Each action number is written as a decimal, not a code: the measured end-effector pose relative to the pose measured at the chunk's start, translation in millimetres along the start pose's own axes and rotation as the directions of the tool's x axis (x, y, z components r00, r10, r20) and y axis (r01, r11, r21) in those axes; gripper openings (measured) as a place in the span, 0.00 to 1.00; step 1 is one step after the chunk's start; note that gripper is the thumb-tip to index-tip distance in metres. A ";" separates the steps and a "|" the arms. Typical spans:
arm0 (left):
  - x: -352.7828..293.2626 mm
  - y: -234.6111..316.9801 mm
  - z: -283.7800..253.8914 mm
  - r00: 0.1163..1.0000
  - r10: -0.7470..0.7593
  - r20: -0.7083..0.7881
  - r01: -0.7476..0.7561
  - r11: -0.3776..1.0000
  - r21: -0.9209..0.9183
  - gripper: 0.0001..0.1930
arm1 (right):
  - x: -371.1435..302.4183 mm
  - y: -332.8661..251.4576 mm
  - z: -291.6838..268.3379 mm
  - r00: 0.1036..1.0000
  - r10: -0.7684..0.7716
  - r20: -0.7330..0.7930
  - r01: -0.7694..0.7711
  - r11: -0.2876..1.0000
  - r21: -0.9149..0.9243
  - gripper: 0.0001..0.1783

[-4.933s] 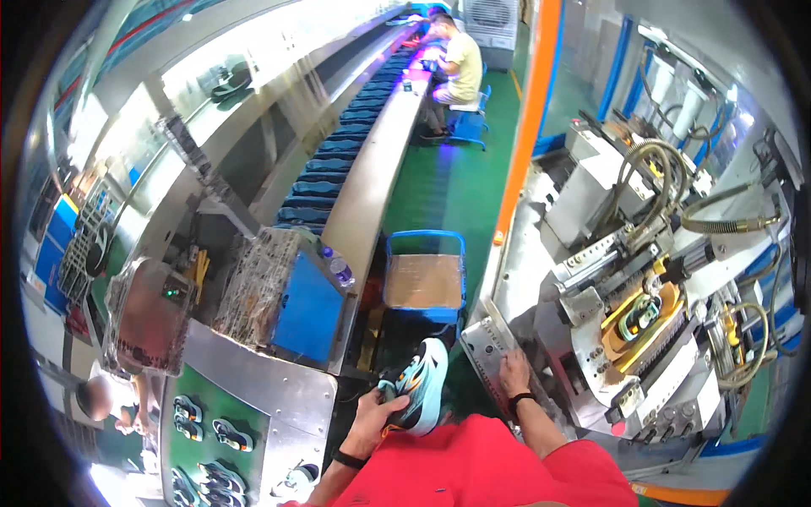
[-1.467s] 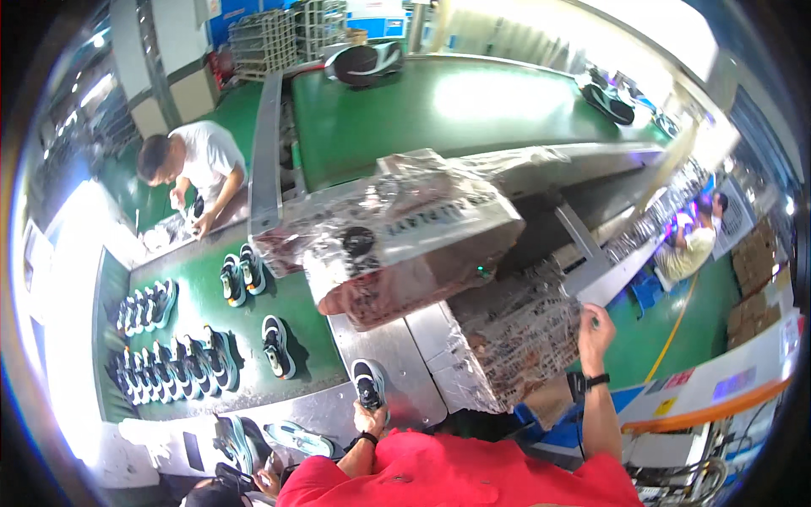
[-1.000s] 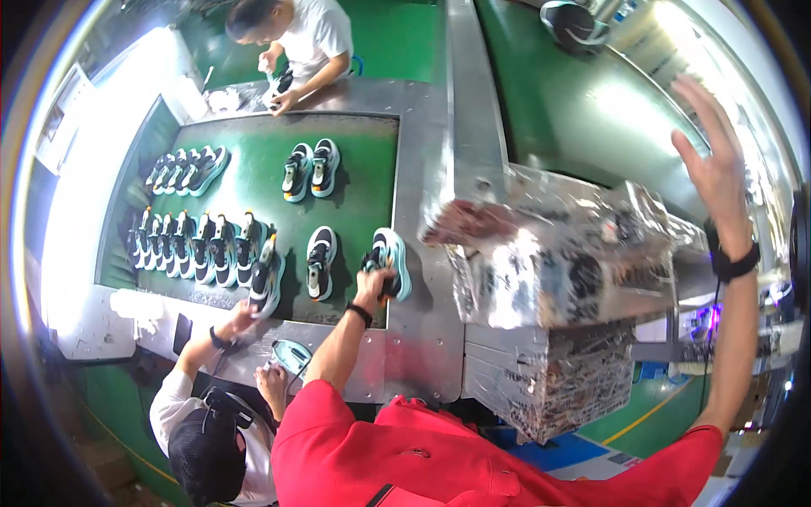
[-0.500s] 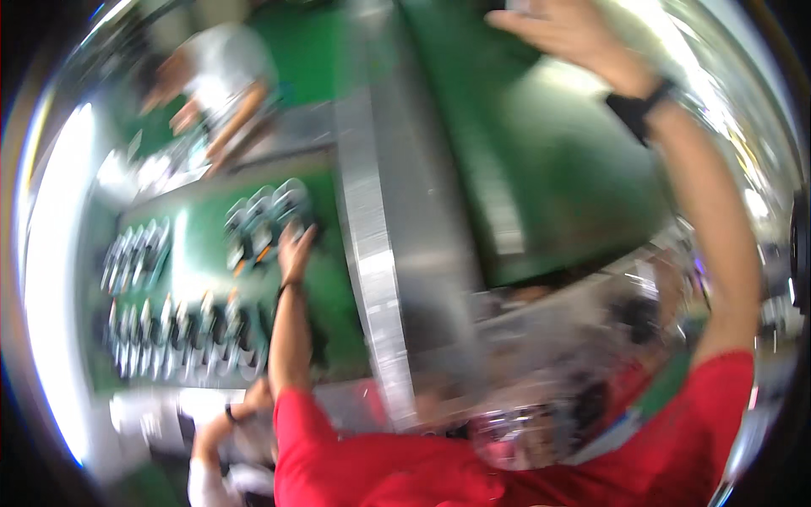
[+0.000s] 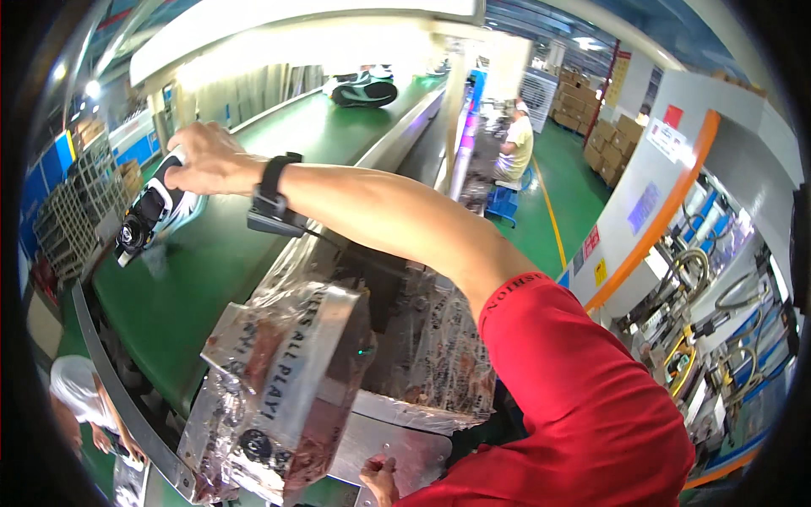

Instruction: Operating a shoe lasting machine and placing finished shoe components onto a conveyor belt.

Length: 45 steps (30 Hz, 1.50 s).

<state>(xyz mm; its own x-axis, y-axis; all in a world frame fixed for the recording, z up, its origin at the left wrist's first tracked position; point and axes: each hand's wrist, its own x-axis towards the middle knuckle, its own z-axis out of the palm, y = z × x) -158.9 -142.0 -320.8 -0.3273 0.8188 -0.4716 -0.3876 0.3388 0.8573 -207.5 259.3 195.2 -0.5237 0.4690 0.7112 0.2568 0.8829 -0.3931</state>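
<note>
My right hand (image 5: 207, 160), with a black watch on its wrist, reaches out across my front to the left. Its fingers are closed round one end of a black, white and pale teal sneaker (image 5: 155, 203), held tilted over the green conveyor belt (image 5: 245, 237). The sneaker's other end hangs toward the belt's curved outer edge. At the lower edge, my left hand (image 5: 380, 480) is only partly in view, fingers loosely bent and apart, holding nothing I can see. It is beside a metal plate (image 5: 397, 448). Farther up the belt lies another sneaker (image 5: 363, 91), dark sole showing.
Boxy parts wrapped in printed clear plastic (image 5: 287, 372) stand between me and the belt. A metal rail (image 5: 106, 372) curves round the belt's end. On the right is a machine (image 5: 642, 186) with hoses and an orange edge. Other people (image 5: 517, 145) work nearby; cartons (image 5: 579, 101) are stacked behind.
My view has swung from rows of shoes on a green surface to a belt end and a machine. The right hand, empty before, now grips a sneaker; the left has left the shoes.
</note>
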 end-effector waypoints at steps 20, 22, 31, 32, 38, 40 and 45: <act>-125.1 196.1 162.4 0.450 0.701 0.554 -0.882 0.448 0.149 0.50 | -401.2 54.7 -147.0 0.794 0.583 0.172 -0.602 0.715 0.357 0.17; -110.9 178.9 168.8 0.527 0.646 0.552 -0.847 0.447 0.287 0.45 | -421.6 65.4 -120.0 0.815 0.567 0.117 -0.579 0.801 0.154 0.22; -94.7 163.5 218.6 0.467 0.699 0.542 -0.883 0.341 0.321 0.44 | -442.0 5.0 -153.7 0.727 0.645 0.235 -0.651 0.756 -0.063 0.22; -95.7 163.1 220.9 0.473 0.696 0.540 -0.880 0.348 0.323 0.44 | -444.0 -5.0 -157.3 0.783 0.589 0.201 -0.612 0.787 0.077 0.23; -93.7 166.1 224.5 0.396 0.567 0.722 -0.911 0.145 0.386 0.57 | -427.3 -35.9 -153.3 0.838 0.475 0.266 -0.471 0.878 -0.085 0.43; -86.2 158.9 217.0 0.377 0.541 0.752 -0.912 0.073 0.404 0.57 | -418.3 -33.7 -150.1 0.826 0.491 0.277 -0.467 0.871 -0.153 0.43; -98.7 176.4 224.1 0.332 0.498 0.801 -0.930 0.030 0.367 0.53 | -398.2 2.2 -154.0 0.816 0.434 0.382 -0.391 0.901 -0.189 0.42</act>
<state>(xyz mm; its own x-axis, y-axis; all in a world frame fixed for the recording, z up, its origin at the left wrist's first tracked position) -1.8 -59.2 -76.8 0.3888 0.8120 0.4352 0.6094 -0.5810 0.5395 126.7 78.1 0.9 -0.6260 0.7571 0.1869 0.5898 0.6165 -0.5217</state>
